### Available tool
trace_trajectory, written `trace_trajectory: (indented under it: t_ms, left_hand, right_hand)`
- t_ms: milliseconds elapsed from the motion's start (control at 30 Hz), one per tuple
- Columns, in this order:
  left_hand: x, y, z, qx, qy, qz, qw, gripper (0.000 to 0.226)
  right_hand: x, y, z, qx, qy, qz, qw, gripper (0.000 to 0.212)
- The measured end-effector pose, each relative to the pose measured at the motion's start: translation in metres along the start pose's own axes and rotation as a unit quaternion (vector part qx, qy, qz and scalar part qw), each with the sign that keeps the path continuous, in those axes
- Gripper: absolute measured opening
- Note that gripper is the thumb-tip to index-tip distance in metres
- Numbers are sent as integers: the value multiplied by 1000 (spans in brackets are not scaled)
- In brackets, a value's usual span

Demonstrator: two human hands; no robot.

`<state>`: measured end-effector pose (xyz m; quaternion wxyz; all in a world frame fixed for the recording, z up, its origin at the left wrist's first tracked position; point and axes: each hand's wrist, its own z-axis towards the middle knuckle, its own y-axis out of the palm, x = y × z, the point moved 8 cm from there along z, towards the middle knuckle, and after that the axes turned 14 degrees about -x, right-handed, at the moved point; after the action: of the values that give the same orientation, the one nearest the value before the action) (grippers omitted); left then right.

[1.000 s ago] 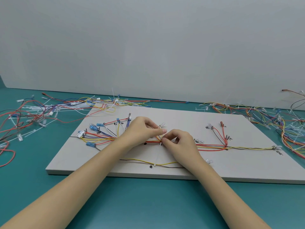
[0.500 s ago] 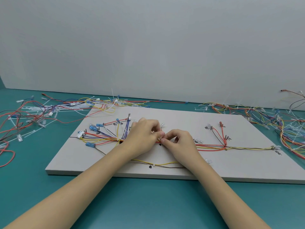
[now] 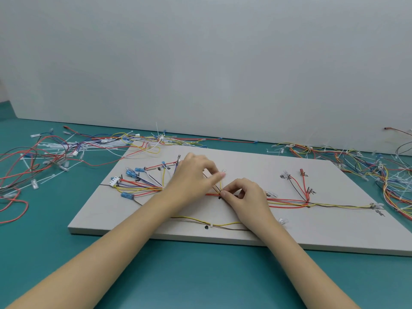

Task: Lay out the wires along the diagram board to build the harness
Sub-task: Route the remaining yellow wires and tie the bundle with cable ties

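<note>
Red, yellow and dark wires in a bundled trunk (image 3: pixel 287 201) run 9-to-3 o'clock across the pale grey diagram board (image 3: pixel 245 161), pinched mid-board by the right hand (image 3: pixel 247 197), the left hand (image 3: pixel 194 177) pinching strands rising toward 12.

left hand (image 3: pixel 191 179): fingers pinched | right hand (image 3: pixel 244 197): fingertips pinched, forearms extended
</note>
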<state>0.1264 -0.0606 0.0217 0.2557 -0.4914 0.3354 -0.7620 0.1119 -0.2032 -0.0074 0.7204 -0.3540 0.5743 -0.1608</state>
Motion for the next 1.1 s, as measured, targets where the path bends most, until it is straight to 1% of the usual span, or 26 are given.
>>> trace_trajectory:
  t_ms: [67,133,167,200,233,267,300,333,367,400,433,467,500,533,567,667,767,833,867,900,967,1033,1100]
  left_hand:
    - [-14,-23,1,41,-16,-34,998,19]
    - [-34,-53,-7,122,-48,-60,990,19]
    - [-44,-68,-15,168,-66,-44,983,20]
    - [-54,-85,-24,214,-92,-4,972,24]
    - [-66,-102,-33,253,-133,52,957,29]
    - [-82,-119,-42,269,-196,123,935,33]
    - [-105,-132,-48,244,-283,187,908,35]
    - [-132,-141,-56,190,-375,221,880,37]
    - [-159,-144,-66,133,-452,225,853,40]
    - [-180,-144,-78,93,-508,210,830,45]
    - [-195,-140,-88,85,-541,182,817,53]
    - [-204,-136,-97,96,-558,151,810,63]
    - [-210,-131,-102,108,-565,125,808,71]
    - [-213,-127,-103,107,-570,110,807,75]
    - [-216,-124,-102,94,-573,107,807,73]
    - [-219,-124,-93,39,-567,133,812,57]
    - [-217,-120,-88,8,-539,159,827,47]
    - [-214,-121,-84,16,-513,171,841,44]
    - [-214,-123,-83,34,-501,172,848,44]
    - [-213,-126,-85,60,-496,169,850,45]
    - [-216,-131,-92,107,-509,146,841,56]
    - [-223,-130,-96,99,-535,125,830,66]
    - [-228,-129,-96,67,-545,125,826,66]
  right_hand:
    - [0,0,-1,-2,0,-1,1000,21]
    - [0,1,0,-2,3,-8,1000,23]
    - [0,1,0,-3,5,-12,1000,24]
    - [0,2,0,-3,6,-15,1000,24]
    - [1,2,0,-2,6,-16,1000,24]
    - [1,2,1,0,7,-17,1000,24]
    - [1,2,1,0,8,-20,1000,23]
    - [2,2,1,-2,8,-23,1000,22]
    - [1,3,1,-2,7,-24,1000,21]
    - [1,3,1,-1,7,-24,1000,20]
    - [1,3,1,0,7,-25,1000,20]
    - [1,3,0,0,7,-27,1000,19]
    - [2,3,0,0,7,-29,1000,19]
    - [2,3,0,-1,7,-29,1000,18]
    - [2,3,0,-1,6,-27,1000,18]
    - [2,3,0,-1,4,-28,1000,18]
    - [2,3,1,0,4,-34,999,17]
    - [3,3,1,0,5,-35,999,15]
    - [3,3,1,0,5,-35,999,15]
    - [3,3,1,0,5,-37,999,15]
    - [2,3,1,0,4,-42,999,14]
    - [2,3,0,1,3,-45,999,13]
    - [2,3,1,-1,3,-46,999,13]
